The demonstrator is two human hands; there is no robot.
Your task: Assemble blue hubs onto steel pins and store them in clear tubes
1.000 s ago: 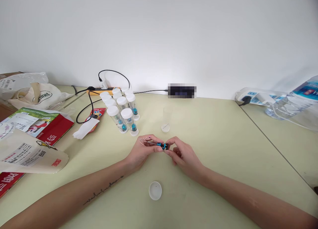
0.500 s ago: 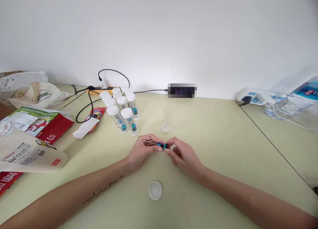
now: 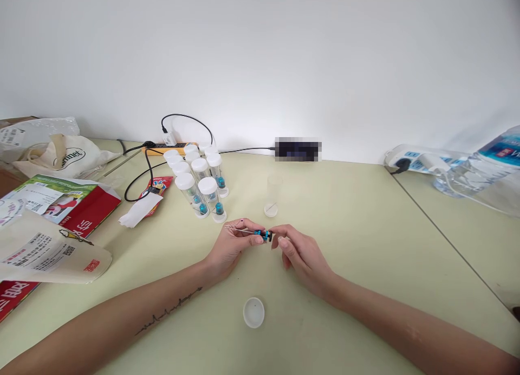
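Observation:
My left hand [image 3: 235, 247] pinches a small blue-and-black part [image 3: 262, 235] between thumb and fingers, with thin pale rods trailing back across that hand. Just to the right is my right hand [image 3: 300, 253], its thumb and forefinger apart beside the part's black end; whether the forefinger touches it I cannot tell. Beyond the hands a clear tube [image 3: 274, 193] stands uncapped, a thin sliver showing near its base. Nearer to me a round white cap [image 3: 254, 312] lies with its hollow side up.
Several white-capped clear tubes [image 3: 209, 199] with blue pieces inside stand at left, by a red packet [image 3: 162, 188] and black cable. An orange power strip [image 3: 176, 147] and blurred-out phone [image 3: 298, 149] lie near the wall. Bags and a box [image 3: 91, 212] fill the far left; a water bottle [image 3: 483, 169] lies right.
My right thumb and forefinger have parted from the blue-and-black part, which stays in my left hand and has tilted slightly. The tubes and cap have not moved.

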